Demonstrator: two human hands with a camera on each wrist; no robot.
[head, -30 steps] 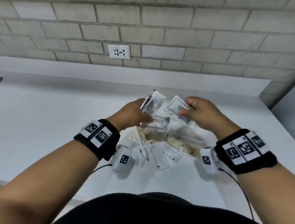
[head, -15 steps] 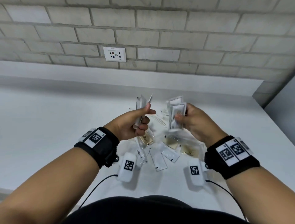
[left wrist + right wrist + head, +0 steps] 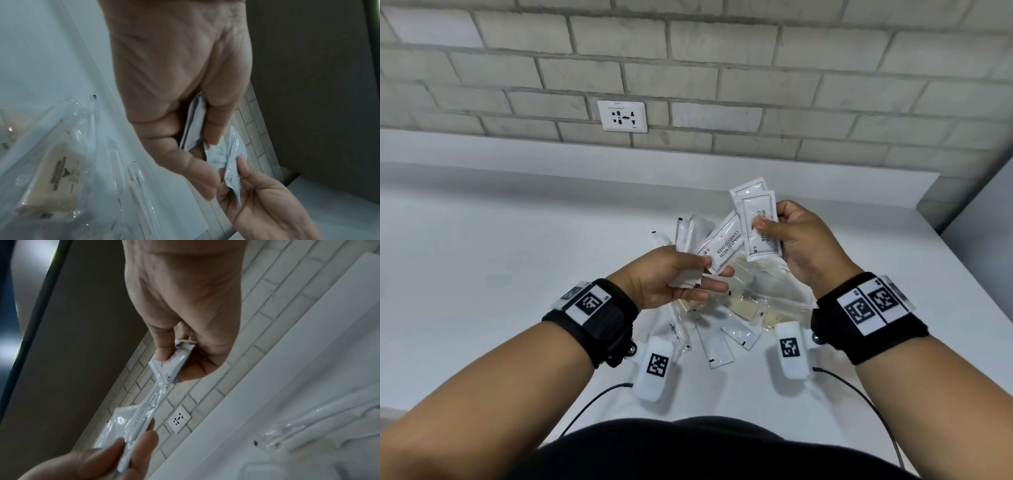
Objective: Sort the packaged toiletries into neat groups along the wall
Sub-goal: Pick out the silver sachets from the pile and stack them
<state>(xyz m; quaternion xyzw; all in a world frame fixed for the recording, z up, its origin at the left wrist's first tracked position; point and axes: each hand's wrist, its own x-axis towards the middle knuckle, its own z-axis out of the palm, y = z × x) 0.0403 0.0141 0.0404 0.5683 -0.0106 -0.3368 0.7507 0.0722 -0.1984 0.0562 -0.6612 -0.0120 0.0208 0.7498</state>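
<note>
Left hand (image 3: pixel 671 277) pinches shampoo sachet (image 3: pixel 722 248) | right hand (image 3: pixel 803 245) grips two sachets (image 3: pixel 758 219)

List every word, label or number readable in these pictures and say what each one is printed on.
"SHAMPOO WITH CONDITIONER": on the white sachet gripped by the left hand.
"SHA…", "…TH", "C…", "…ER": partial print on the front sachet in the right hand; the thumb covers the rest.
Soap bar wrapper: dark print, too blurred to read.
Wall socket: tiny marking, illegible.
Wristband tags: coded squares, no readable words.
</note>
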